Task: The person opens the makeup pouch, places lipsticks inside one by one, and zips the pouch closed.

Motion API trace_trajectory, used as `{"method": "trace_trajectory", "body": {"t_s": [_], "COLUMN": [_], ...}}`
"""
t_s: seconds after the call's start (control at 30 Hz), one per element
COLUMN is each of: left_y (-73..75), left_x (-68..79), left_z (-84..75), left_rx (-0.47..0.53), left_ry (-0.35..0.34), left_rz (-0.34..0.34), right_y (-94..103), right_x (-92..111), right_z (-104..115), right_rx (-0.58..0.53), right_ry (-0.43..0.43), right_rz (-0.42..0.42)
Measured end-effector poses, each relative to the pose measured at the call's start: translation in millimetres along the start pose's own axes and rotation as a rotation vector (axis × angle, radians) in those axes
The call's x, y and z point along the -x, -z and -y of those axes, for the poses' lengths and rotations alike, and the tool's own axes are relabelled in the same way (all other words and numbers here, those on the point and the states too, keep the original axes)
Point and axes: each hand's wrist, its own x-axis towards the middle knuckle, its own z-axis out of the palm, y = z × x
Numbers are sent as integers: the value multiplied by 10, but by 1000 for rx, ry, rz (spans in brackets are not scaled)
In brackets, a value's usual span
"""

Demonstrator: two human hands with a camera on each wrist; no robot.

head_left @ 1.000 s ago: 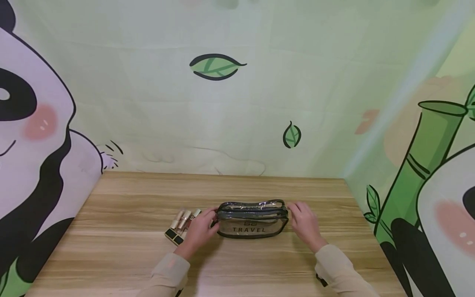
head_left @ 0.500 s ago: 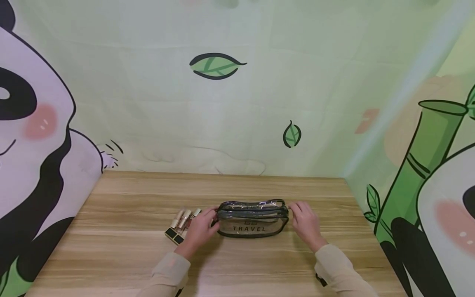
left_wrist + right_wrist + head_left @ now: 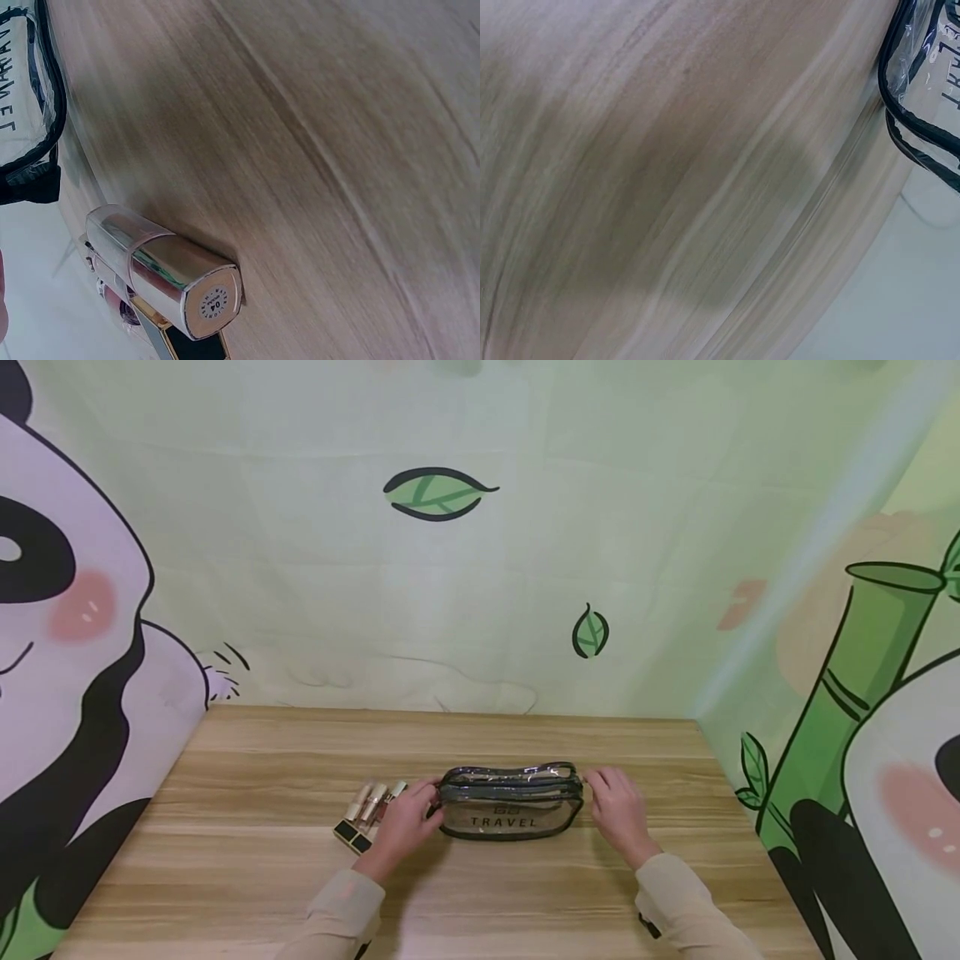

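Note:
A clear travel pouch (image 3: 510, 820) with black edging and the word TRAVEL on its front stands upright on the wooden table. My left hand (image 3: 405, 820) pinches its left end, where a black tab (image 3: 34, 186) shows in the left wrist view. At the upper right corner, my right hand (image 3: 618, 814) pinches the pouch's end between thumb and fingers. In the right wrist view only a corner of the pouch (image 3: 922, 131) comes in at the upper right. Both hands' fingertips are partly hidden in the head view.
Several lipstick tubes (image 3: 367, 802) lie left of the pouch, partly behind my left hand. One tube (image 3: 169, 270) has a gold base with a round label, and a black box-shaped piece with gold edging (image 3: 199, 343) lies against it. A printed cloth backdrop (image 3: 480, 568) rises behind the table (image 3: 255, 827).

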Motion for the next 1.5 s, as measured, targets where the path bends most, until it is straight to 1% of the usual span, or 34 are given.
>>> {"method": "trace_trajectory", "body": {"t_s": [0.3, 0.47, 0.67, 0.73, 0.9, 1.07, 1.27, 1.5], "left_y": [8, 2, -11, -12, -14, -23, -41, -37], "left_x": [-5, 1, 20, 20, 16, 17, 31, 28], "left_z": [-6, 0, 18, 21, 25, 31, 47, 32], "left_rx": [-7, -11, -11, -4, 0, -2, -17, -10], "left_ry": [2, -1, -14, -21, -24, -20, -32, -11], "left_rz": [7, 2, -8, -16, -22, -22, -36, -18], "right_y": [7, 8, 3, -2, -17, -29, -39, -81], "right_x": [9, 18, 53, 61, 90, 127, 169, 233], "right_z": [-2, -21, -67, -76, -90, -96, -83, -72], "right_rx": [29, 57, 71, 73, 83, 95, 76, 73], "right_ry": [6, 32, 68, 70, 51, 34, 4, -20], "right_rz": [-6, -7, -53, -54, -26, -17, 17, 13]}}
